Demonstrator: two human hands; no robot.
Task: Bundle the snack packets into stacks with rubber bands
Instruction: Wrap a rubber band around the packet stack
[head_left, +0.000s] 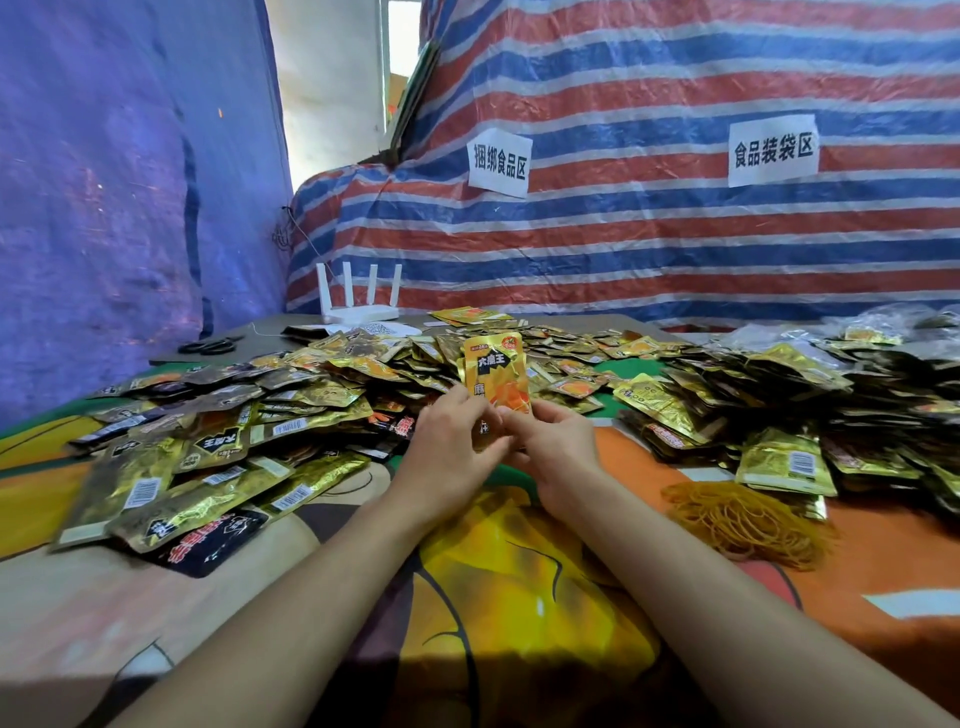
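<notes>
Gold packet stack (496, 374) upright, left of rubber band pile (743, 519); your left hand (447, 441), right hand (558, 441) pinch its base. Loose grip: packets could fan out.

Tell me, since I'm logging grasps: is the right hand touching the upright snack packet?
Touching. The head view shows the right hand pinching the bottom of the upright snack packet, with no gap.

Bright daylight from a pale gap (332, 78) above the white four-antenna router (359, 313); gold foil packets (311, 391) glare; frame edges bend, blurred.
</notes>
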